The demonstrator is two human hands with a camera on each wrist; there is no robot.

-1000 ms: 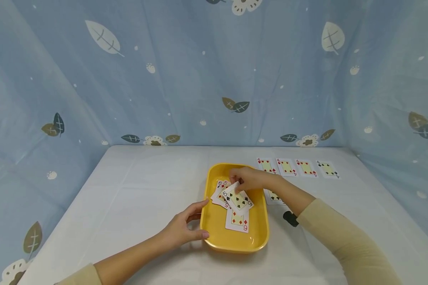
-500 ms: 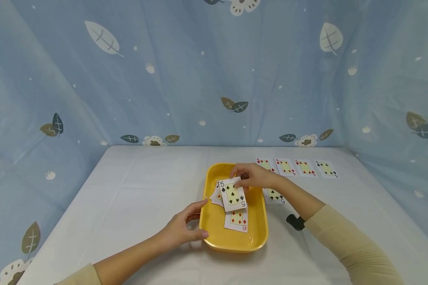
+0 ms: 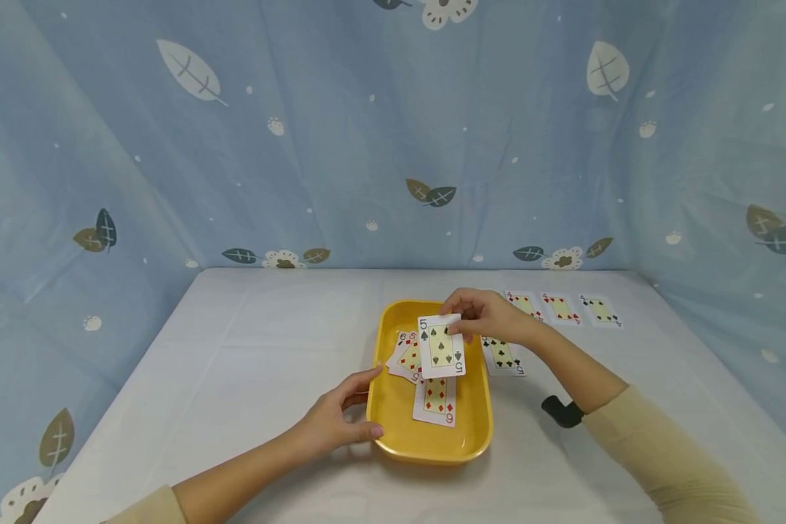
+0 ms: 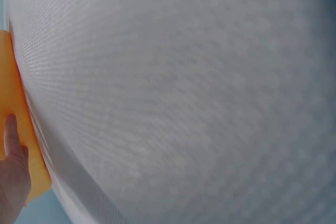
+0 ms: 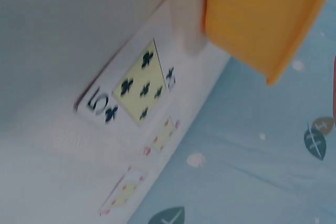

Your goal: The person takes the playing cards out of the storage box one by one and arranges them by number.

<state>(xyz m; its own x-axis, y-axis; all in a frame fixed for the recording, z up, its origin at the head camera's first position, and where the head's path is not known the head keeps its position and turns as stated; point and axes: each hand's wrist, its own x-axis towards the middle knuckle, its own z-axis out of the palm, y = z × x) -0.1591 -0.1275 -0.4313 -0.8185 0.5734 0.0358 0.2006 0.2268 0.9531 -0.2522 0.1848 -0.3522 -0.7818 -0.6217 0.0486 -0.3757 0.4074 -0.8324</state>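
My right hand (image 3: 491,316) pinches a playing card, the five of spades (image 3: 441,356), by its upper right part and holds it face up over the yellow tray (image 3: 393,440). In the tray lie several other cards, among them a six of diamonds (image 3: 436,411) and overlapping red-pip cards (image 3: 406,356) partly covered by the held one. My left hand (image 3: 330,418) rests against the tray's left side, fingers and thumb spread along its outer wall; the left wrist view shows the extended thumb (image 4: 11,135) touching that wall. The right hand does not show clearly in the right wrist view.
Right of the tray a five of clubs (image 5: 139,85) lies face up on the white-covered table (image 3: 268,327). Behind it runs a row of fours (image 3: 561,308), its left end hidden by the right hand. A blue leaf-patterned curtain (image 3: 340,145) hangs at the back and sides.
My right hand has lifted the five of spades off the cards in the tray and moved it up and right, turning it more upright. The left hand and tray stay put.
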